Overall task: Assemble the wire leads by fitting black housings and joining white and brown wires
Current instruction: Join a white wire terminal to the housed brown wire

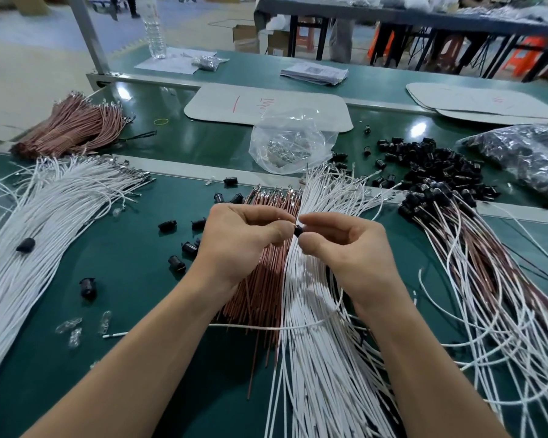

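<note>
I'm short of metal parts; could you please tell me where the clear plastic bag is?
In the head view, the clear plastic bag lies at centre, overlapping the white mat at its near edge, left of the black housings pile.

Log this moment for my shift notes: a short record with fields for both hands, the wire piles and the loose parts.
Right hand: pinches a black housing
Left hand: pinches a wire end at that housing
Under hands: brown wires beside white wires
Right side: leads with housings fitted
Behind them: heap of loose housings
Left side: white wire bundle
</note>
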### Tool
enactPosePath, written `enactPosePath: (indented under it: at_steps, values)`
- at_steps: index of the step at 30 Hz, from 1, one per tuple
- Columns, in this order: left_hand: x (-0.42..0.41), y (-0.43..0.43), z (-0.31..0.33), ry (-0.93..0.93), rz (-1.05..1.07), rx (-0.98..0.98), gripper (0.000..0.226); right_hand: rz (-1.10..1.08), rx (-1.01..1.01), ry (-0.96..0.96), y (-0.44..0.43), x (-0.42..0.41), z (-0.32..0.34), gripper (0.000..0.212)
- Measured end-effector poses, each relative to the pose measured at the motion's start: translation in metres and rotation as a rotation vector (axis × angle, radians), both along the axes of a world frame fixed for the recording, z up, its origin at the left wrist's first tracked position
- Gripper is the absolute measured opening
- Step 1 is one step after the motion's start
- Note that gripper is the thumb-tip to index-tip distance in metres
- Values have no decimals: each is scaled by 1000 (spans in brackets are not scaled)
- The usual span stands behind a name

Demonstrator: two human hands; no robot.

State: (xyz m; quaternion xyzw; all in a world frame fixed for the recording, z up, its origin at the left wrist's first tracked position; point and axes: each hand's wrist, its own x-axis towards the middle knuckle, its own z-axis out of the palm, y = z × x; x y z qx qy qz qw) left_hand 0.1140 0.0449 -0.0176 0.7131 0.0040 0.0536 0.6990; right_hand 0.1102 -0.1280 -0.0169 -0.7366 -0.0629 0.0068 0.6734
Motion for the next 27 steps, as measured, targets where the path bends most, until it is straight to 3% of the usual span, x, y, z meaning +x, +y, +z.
enactPosePath:
  at_steps: [4, 9, 17, 21, 27]
  values:
    - [-2, 0, -1, -14, -3, 25, 20, -24, -111, -49, 4, -4, -1, 14]
    - [-3, -5, -1, 17, -8, 23, 16, -107, -32, -24, 5, -4, -2, 17]
    - [-2, -7, 1, 27, 37, -84, 27, -57, -125, 27, 6, -2, -5, 30]
    - [-1, -6, -1, 0, 27, -12, 22, -109, -145, -51, 8, -2, -6, 16]
    - [-4, -3, 0, 23, 2, 19, 13, -154, -83, -17, 9, 0, -11, 14]
